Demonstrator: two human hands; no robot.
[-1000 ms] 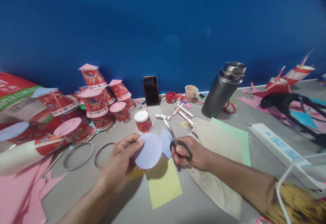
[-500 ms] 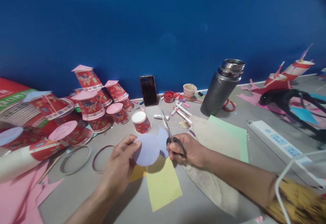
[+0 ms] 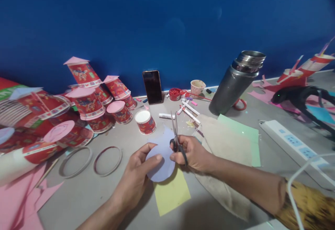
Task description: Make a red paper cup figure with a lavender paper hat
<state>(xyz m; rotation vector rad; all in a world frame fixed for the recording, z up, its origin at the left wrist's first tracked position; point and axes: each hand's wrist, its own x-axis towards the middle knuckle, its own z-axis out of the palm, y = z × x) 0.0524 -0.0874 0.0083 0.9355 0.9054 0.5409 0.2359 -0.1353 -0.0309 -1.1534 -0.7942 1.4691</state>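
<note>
Between thumb and fingers, my left hand [image 3: 140, 172] holds a round lavender paper disc [image 3: 162, 169], tilted toward me. My right hand [image 3: 195, 155] grips black-handled scissors [image 3: 176, 132] right beside the disc's edge. Their blades point away from me and stand slightly apart, with no paper visibly between them. Behind the disc, a lavender paper scrap [image 3: 166, 135] lies on the table. Under the hands is a yellow paper sheet [image 3: 172, 197], partly covered. A short red paper cup [image 3: 146, 125] with a white top stands just beyond.
Stacked red paper cups [image 3: 89, 102] with pink tops crowd the left, near two rings [image 3: 108, 161]. At the back are a phone [image 3: 152, 87], markers [image 3: 190, 113] and a steel flask [image 3: 235, 83]. A beige cloth [image 3: 222, 146] and power strip [image 3: 290, 142] lie right.
My left hand has brought the disc right, close against my right hand. The scissor blades have parted a little and point more upright. The view has shifted slightly.
</note>
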